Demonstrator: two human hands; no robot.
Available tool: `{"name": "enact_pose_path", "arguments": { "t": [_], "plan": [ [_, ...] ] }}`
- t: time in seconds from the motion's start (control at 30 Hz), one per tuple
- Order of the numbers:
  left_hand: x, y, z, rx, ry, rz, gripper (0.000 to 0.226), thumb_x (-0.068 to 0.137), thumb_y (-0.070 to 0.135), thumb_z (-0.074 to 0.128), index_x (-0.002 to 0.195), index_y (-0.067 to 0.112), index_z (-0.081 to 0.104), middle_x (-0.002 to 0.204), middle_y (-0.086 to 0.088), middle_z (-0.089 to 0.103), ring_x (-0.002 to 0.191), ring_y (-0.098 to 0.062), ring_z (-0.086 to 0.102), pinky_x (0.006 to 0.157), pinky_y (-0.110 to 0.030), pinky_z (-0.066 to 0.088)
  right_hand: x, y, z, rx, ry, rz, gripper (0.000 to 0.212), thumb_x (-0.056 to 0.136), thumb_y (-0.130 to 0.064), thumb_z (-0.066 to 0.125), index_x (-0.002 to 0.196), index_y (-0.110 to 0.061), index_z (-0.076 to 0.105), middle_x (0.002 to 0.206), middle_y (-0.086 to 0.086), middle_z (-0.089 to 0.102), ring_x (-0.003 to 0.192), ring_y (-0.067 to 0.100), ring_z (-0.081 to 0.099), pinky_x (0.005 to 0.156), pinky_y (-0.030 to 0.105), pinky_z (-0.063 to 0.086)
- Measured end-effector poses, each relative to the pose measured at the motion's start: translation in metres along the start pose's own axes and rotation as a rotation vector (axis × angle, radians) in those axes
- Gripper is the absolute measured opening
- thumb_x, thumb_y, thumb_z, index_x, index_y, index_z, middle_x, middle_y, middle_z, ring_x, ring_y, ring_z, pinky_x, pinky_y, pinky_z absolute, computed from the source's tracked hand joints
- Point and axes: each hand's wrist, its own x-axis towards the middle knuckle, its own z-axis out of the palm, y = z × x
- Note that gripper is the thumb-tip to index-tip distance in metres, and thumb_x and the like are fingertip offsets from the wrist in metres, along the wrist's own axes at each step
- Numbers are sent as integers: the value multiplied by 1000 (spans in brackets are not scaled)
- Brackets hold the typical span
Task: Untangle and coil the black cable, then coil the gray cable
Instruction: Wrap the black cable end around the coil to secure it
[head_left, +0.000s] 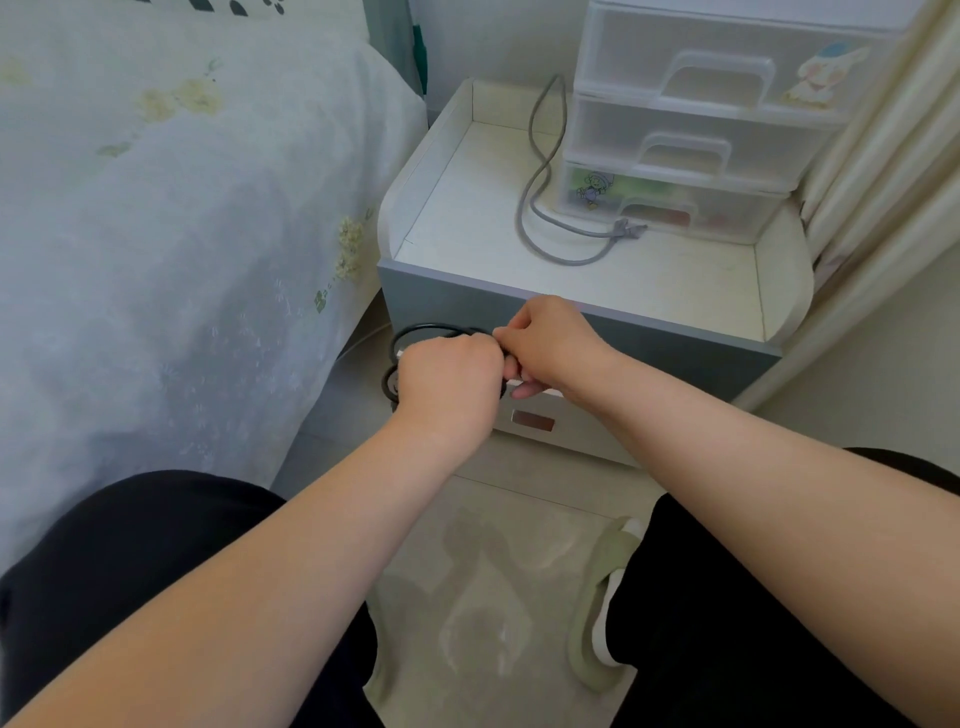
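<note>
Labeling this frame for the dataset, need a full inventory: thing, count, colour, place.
black cable: 1, black, looped, held in front of the nightstand
gray cable: 1, gray, loose on the nightstand top, beside the drawer unit
nightstand: 1, white top, gray front, right of the bed
drawer unit: 1, translucent white, three drawers, back right of the nightstand top
bed cover: 1, pale with floral print, left
curtain: 1, cream, right edge
slipper: 1, pale green, on the floor
trousers: 1, black, on both legs
left hand: 1, grips the black cable's loops
right hand: 1, fingers curled at the cable next to the left hand
</note>
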Motion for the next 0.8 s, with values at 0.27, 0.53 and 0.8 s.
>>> {"name": "enact_pose_path", "arguments": {
  "t": [0.27,0.53,0.8],
  "plan": [
    [14,-35,-12,-346,-240,90,28,81,51,56,73,25,50,72,8,55,70,-15,54,55,-29,40,-13,-6,-23,272,-267,-170,17,100,-13,45,104,-19,61,68,8,68,46,11,57,58,29,59],
    [8,-46,-30,-435,-309,222,26,81,46,66,76,22,55,75,6,60,73,-13,58,67,-34,48,-20,3,-46,-492,-56,-638,11,86,-26,66,95,-25,73,93,-9,58,76,-1,54,75,25,43],
    [4,-35,-29,-402,-286,236,32,82,46,65,107,26,61,87,8,64,83,-15,59,73,-35,52,-21,0,-29,-964,155,-793,32,98,-39,37,104,-17,58,99,2,51,86,25,53,62,32,37]
  ]
}}
